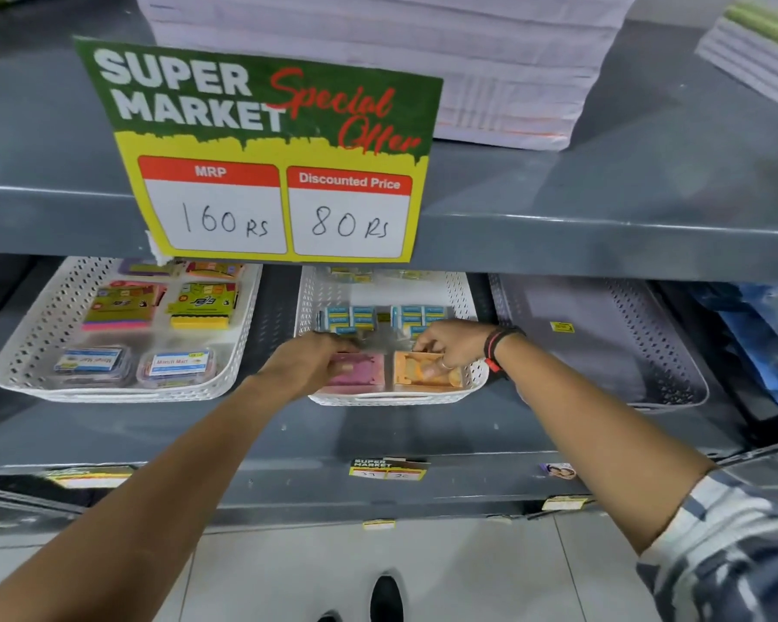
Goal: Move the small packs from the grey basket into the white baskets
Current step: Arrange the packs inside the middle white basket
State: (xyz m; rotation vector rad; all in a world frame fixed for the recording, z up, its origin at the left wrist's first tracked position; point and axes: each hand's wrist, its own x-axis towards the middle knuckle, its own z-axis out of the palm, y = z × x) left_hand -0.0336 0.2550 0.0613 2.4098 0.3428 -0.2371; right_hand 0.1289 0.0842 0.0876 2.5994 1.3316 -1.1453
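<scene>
Both my hands reach into the middle white basket (pixel 472 384) on the shelf. My left hand (pixel 308 363) rests on a pink pack (pixel 364 369) at the basket's front, fingers closed on its edge. My right hand (pixel 452 345) pinches the top edge of an orange pack (pixel 416 373) beside it. Blue small packs (pixel 349 317) lie in rows behind them. The grey basket (pixel 602 343) stands to the right, and I see nothing inside it apart from a small yellow label (pixel 562 327). A second white basket (pixel 37 352) on the left holds sticky-note packs and clear boxes.
A large "Super Market Special Offer" sign (pixel 266 150) hangs from the upper shelf edge and hides the baskets' far ends. Stacked paper (pixel 378 51) lies on the upper shelf. Blue plastic packets (pixel 764 334) sit at far right. Price tags line the lower shelf lip.
</scene>
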